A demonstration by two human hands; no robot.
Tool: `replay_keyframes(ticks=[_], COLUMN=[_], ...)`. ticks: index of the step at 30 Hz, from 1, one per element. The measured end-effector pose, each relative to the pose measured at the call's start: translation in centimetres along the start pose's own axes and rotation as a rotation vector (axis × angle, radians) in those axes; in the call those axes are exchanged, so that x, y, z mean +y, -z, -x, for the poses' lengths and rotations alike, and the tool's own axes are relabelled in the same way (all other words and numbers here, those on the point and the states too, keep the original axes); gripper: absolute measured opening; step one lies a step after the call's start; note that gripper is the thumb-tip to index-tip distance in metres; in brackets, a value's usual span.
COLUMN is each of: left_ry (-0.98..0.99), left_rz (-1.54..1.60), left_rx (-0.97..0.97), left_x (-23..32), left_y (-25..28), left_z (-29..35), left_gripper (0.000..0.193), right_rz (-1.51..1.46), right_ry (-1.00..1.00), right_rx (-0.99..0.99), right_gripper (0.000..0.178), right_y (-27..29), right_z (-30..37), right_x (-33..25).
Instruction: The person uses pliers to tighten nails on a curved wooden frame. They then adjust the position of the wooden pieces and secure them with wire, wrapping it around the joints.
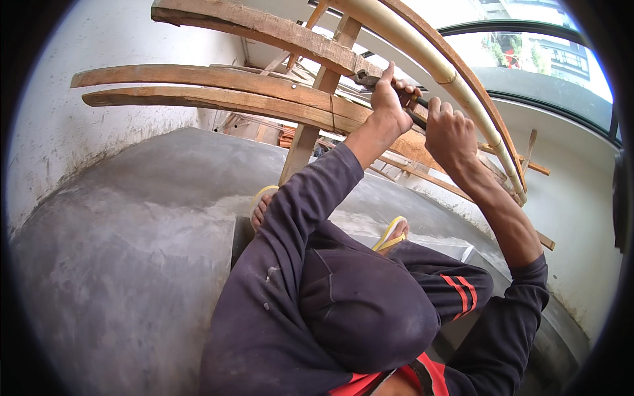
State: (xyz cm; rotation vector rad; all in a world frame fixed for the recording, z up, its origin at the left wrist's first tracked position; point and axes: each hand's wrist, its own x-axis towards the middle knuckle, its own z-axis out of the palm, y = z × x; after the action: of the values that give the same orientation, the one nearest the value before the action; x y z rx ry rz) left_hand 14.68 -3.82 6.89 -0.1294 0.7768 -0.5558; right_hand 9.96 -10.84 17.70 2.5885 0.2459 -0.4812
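1. Head view: grey concrete floor [119,218] spreads widest, with the person sitting low over it, knees bent, in yellow sandals [389,237].
2. Rough timber comes next, from where I'm watching: an upper plank [251,26], two slimmer lower planks [191,76] running together beneath it, and an upright post [300,155] crossing them.
3. A bamboo pole [432,61] curves down past the right side of the work.
4. Both hands are up at the timber. Left hand [391,109] has its fingers curled around the tool, thumb pointing up; its palm is out of my sight. Right hand [452,135] is clenched about the handle end, just beside it.
5. That pliers-like tool [416,119] slants between them, its head near the right end of the upper plank; whether it bites anything, I can't tell. I'd judge the step in hand as working it there, the next move calling for a steady left and a firm squeeze or twist from the right.
6. Smallest, a thin dark tie [332,112] crosses the lower planks.
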Motion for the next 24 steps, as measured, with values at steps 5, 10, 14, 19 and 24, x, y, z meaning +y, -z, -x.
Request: replay_keyframes(ticks=[5,10,14,19,24], left_ry=[0.233,0.598,0.151,0.064,0.037], left_rz=[0.05,0.438,0.107,0.05,-0.128], left_rx=[-0.262,-0.656,-0.329,-0.158,-0.055], left_x=[1.9,2.5,1.8,1.0,-0.4], left_y=[4.0,5.3,3.4,1.5,1.3], left_z=[-0.6,-0.4,0.7,1.2,-0.4], left_gripper=[0.04,0.033,0.018,0.024,0.019], right_rz=[-0.565,-1.341,-0.425,-0.252,-0.263], right_ry=[0.136,-0.259,-0.016,-0.055,0.046], right_rx=[-0.362,-0.925,-0.431,-0.351,-0.08], right_gripper=[0.028,0.028,0.035,0.035,0.04], right_y=[3.2,2.0,2.5,4.3,0.1], right_z=[-0.1,-0.1,-0.7,-0.5,-0.2], right_x=[-0.7,-0.5,-0.4,-1.4,1.0])
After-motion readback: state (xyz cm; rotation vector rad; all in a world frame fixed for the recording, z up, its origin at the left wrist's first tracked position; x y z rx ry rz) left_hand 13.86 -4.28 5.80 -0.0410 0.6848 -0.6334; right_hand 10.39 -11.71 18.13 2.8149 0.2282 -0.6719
